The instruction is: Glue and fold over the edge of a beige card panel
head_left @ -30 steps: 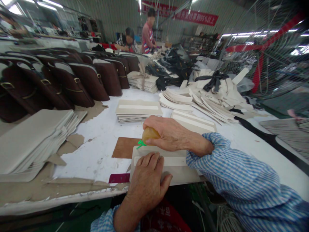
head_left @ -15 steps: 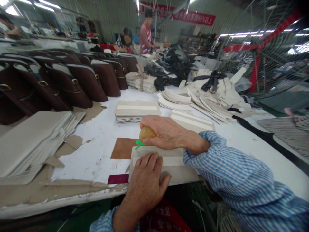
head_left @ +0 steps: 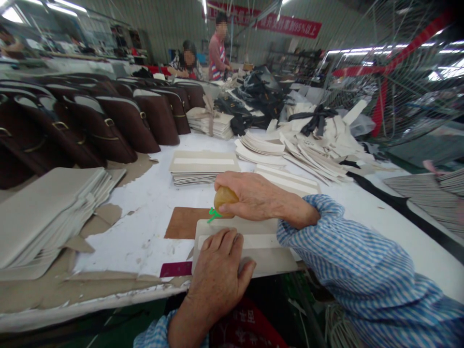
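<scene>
The right hand [head_left: 253, 195] is gripping a rounded amber-yellow lump [head_left: 225, 197] with a short green tip [head_left: 213, 214] and is pressing that tip onto the far edge of a pale beige rectangular panel with a white strip along it [head_left: 250, 241]. Compared with a moment ago, the lump is sitting a touch further right along that edge, so the rubbing stroke appears to be creeping across the panel rather than finishing. The left hand [head_left: 219, 270] is lying flat, fingers spread, pinning the panel at the near edge of the white-covered counter [head_left: 152, 203]; it is clasping nothing, only pressing down.

Under the panel's left end a brown cardboard sheet [head_left: 179, 222] is showing, and a dark red card [head_left: 176, 268] is peeking out at the near edge. Stacks of similar beige panels [head_left: 203, 166] are waiting toward the middle of the counter, a thick fan of grey-beige boards [head_left: 47, 208] is resting at the left edge, and a row of dark brown leather bags [head_left: 119, 121] is standing behind it. Two other people are working at the far end. Nothing is blocking the hands.
</scene>
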Motion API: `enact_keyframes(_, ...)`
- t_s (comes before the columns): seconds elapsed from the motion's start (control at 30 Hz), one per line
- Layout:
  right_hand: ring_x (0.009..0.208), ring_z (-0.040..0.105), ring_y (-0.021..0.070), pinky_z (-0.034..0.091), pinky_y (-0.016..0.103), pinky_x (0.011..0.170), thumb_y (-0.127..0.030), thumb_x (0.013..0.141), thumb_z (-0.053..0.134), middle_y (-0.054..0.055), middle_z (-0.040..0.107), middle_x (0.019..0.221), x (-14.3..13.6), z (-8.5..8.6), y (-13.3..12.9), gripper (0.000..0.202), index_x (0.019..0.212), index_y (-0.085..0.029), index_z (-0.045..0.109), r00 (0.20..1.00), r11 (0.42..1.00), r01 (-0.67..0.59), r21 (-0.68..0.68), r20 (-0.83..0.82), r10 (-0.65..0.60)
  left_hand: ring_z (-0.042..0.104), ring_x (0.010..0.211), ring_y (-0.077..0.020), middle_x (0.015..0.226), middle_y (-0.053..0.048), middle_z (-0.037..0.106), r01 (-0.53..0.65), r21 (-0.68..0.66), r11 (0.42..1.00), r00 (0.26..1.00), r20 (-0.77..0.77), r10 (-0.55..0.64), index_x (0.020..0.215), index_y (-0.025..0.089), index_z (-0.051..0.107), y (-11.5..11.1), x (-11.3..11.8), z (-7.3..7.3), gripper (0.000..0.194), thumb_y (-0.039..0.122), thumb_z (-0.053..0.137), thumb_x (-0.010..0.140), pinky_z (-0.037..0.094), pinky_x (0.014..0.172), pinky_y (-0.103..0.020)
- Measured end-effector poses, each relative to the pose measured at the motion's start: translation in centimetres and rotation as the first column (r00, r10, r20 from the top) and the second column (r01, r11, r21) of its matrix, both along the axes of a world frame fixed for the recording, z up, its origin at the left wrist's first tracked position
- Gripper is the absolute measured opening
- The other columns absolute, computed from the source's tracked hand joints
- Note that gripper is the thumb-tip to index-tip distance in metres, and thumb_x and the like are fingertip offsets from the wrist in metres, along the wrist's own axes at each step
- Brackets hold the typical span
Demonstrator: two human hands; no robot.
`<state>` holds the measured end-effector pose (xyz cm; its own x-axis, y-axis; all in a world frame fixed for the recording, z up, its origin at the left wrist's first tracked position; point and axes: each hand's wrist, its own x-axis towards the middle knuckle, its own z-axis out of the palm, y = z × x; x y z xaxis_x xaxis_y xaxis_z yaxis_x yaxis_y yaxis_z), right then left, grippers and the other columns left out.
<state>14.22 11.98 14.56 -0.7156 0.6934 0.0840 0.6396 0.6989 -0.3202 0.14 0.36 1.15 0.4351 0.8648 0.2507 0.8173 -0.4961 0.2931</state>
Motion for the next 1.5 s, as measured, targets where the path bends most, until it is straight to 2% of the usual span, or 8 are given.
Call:
enact_keyframes(0.5, 0.092, 0.060, 0.0230, 0.038, 0.032, 0.074, -0.033, 0.088, 0.065, 0.008, 0.070, 0.110, -1.1, -0.4, -0.1, 0.026, 0.109, -0.019, 0.060, 0.998, 0.999, -0.042, 0.019, -0.036, 0.043, 0.056, 0.127, -0.0337, 0.136, -0.014, 0.065, -0.002, -0.002, 1.000, 1.000, -0.011, 0.002, 0.129, 0.015, 0.061, 0.0, 0.1, 0.2, 0.043, 0.042, 0.059, 0.096, 0.047, 0.108, -0.054)
enact_keyframes(0.97, 0.082, 0.055, 0.0195, 0.031, 0.031, 0.067, -0.032, 0.083, 0.065, 0.006, 0.069, 0.102, 1.2, 0.4, 0.1, 0.021, 0.100, -0.021, 0.058, 1.000, 1.000, -0.004, -0.014, -0.002, 0.004, 0.055, 0.129, -0.0340, 0.140, -0.014, 0.064, 0.001, 0.006, 1.000, 1.000, -0.010, -0.001, 0.130, 0.015, 0.062, 0.1, 0.0, 0.2, 0.043, 0.041, 0.060, 0.096, 0.046, 0.110, -0.055)
enact_keyframes(1.5, 0.076, 0.053, 0.0184, 0.029, 0.031, 0.065, -0.033, 0.082, 0.068, 0.003, 0.067, 0.089, 4.5, 0.9, -0.6, 0.020, 0.096, -0.021, 0.060, 0.990, 0.983, 0.139, -0.118, 0.023, -0.137, 0.057, 0.128, -0.0347, 0.138, -0.014, 0.066, 0.005, 0.075, 0.997, 1.000, -0.011, -0.005, 0.129, 0.014, 0.064, 0.1, 0.0, -0.3, 0.043, 0.041, 0.061, 0.095, 0.048, 0.107, -0.055)
